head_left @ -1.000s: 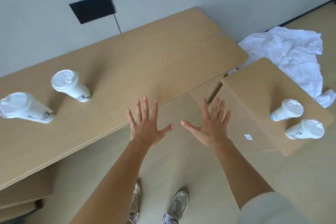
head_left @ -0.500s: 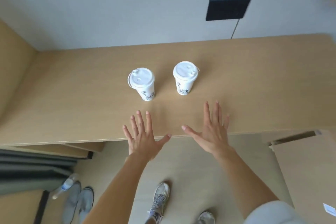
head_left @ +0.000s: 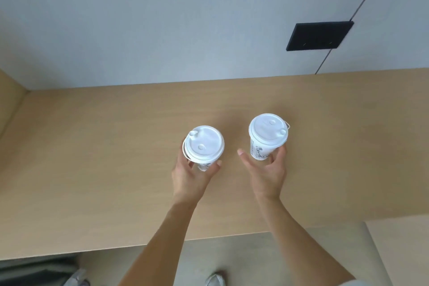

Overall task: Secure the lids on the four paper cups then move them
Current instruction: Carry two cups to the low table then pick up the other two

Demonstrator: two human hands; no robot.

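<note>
The left cup (head_left: 204, 144), lidded and upright on the wooden table (head_left: 92, 158), is gripped low on its body by the left hand (head_left: 190, 179), fingers and thumb curled round it. Beside it but apart, the lidded right cup (head_left: 268, 132) is cupped by the right hand (head_left: 267, 174), fingers curled against its side, thumb held off

Your left hand (head_left: 190, 176) grips the left cup (head_left: 204, 144); your right hand (head_left: 267, 174) curls round the right cup (head_left: 268, 131). Both cups lidded.
</note>
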